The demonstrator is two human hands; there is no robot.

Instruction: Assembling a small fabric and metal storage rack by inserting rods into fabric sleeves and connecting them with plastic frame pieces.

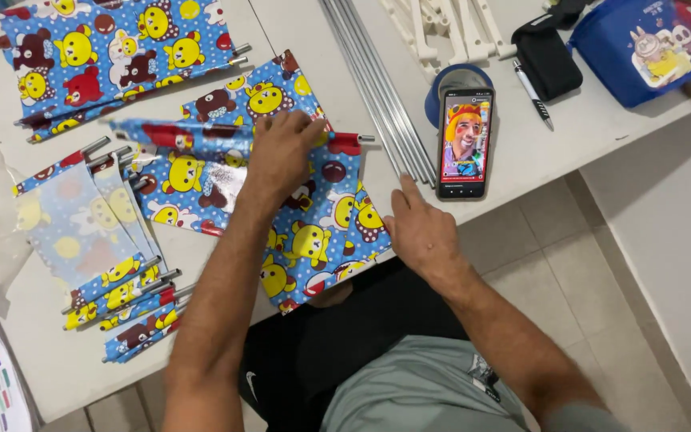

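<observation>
Blue printed sheet with yellow and red cartoon bears, glossy like plastic film, spread at the near table edge, dead centre, lower corner hanging over towards the lap. Carries a thin metal rod along its top edge, tip poking out at about 3 o'clock of the left hand. Left hand palm down on that rod-edged fold, fingers loosely spread and pressing flat, pinching nothing as far as can be seen. Right hand at 4 o'clock of the left, also palm down, fingers spread and apart, resting on the sheet's right border with the forefinger stretched towards the loose bundle of rods at 12 o'clock. Looks like the stage of bedding a rod into the sheet's edge and smoothing the fold. Seems to call next for steady pressure along the rod and an even, taut sheet, since slick film creeps easily. At 9 o'clock, finished rodded pieces fanned on the white table; at 11 o'clock, a further stack. At 2 o'clock, a lit phone, touching a blue tape roll, with a pen just beside.
</observation>
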